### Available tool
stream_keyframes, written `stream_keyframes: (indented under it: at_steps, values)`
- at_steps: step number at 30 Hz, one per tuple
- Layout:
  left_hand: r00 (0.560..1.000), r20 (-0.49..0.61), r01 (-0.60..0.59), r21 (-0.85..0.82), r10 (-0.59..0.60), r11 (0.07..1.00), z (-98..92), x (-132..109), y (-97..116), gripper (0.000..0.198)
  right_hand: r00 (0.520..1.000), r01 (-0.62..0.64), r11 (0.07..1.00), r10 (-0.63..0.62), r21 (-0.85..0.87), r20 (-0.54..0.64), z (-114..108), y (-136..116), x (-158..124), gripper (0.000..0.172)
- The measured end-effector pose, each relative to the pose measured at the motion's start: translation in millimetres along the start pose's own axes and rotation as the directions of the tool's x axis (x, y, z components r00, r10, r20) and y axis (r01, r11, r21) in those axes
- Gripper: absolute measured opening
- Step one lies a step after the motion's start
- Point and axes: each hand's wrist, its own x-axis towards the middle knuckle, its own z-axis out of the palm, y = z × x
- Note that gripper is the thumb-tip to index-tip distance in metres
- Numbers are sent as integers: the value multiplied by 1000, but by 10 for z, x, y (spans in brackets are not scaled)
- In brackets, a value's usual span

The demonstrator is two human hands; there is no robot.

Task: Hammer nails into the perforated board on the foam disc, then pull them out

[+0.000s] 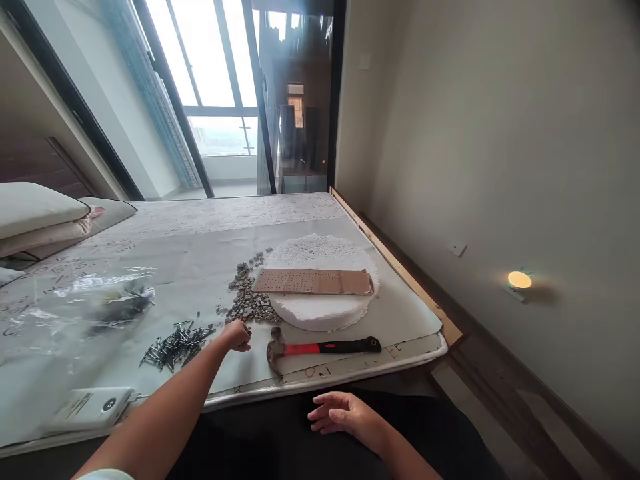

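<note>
My left hand (237, 335) is closed at the near edge of a heap of grey gravel (250, 303); what its fingers hold, if anything, is too small to make out. Left of it lies a pile of loose nails (177, 345). Over my lap, in front of the bed's edge, my right hand (347, 417) hangs with fingers apart and holds nothing. A claw hammer (320, 347) with a red and black handle lies between the hands and a round white foam slab (320, 312). Across the slab rests a brown board (315, 281) dotted with small holes.
A clear plastic bag (120, 300) with dark contents lies on the left of the mattress (200, 240). Nearer stands a white power bank (93, 408) with a cable. Folded bedding (43, 213) is at far left. A wooden rail (395, 257) runs along the right side, beside the wall.
</note>
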Motion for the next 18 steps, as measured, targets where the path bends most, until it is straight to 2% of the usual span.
stream_keyframes:
  at_steps: [1, 3, 5, 8, 11, 13, 14, 15, 16, 18]
  values:
    - [999, -54, 0, 147, 8, 989, 41, 6, -15, 15, 1000, -20, 1000, 19, 23, 4, -8, 70, 14, 50]
    - [993, -113, -1, 316, 39, 949, 110, -6, -22, 8, 998, -60, 997, 60, 58, -8, -48, 203, 33, 51]
    - [984, -149, -29, 407, 98, 913, 154, -41, 2, 14, 995, -79, 993, 84, 88, -52, -115, 316, 32, 53]
    - [966, -167, -63, 591, 199, 804, 148, -140, 143, 26, 987, -89, 988, 104, 127, -120, -220, 428, -12, 57]
    - [961, -171, -61, 632, 216, 773, 90, -410, 429, 26, 980, -123, 983, 141, 134, -139, -276, 477, -83, 60]
    - [940, -179, -135, 588, 290, 798, 108, -769, 602, 19, 978, -141, 980, 159, 138, -135, -280, 501, -125, 60]
    - [901, -185, -235, 549, 391, 802, 161, -1009, 643, 15, 978, -149, 979, 167, 139, -128, -278, 519, -141, 59]
    - [843, -178, -359, 517, 508, 777, 253, -1280, 638, 13, 977, -160, 977, 177, 140, -121, -276, 542, -153, 58]
    - [766, -193, -471, 479, 612, 741, 383, -1575, 579, 15, 975, -171, 975, 188, 138, -117, -277, 572, -162, 57]
    - [588, -157, -680, 434, 793, 590, 737, -2190, 292, 20, 973, -189, 972, 204, 137, -104, -291, 646, -174, 54]
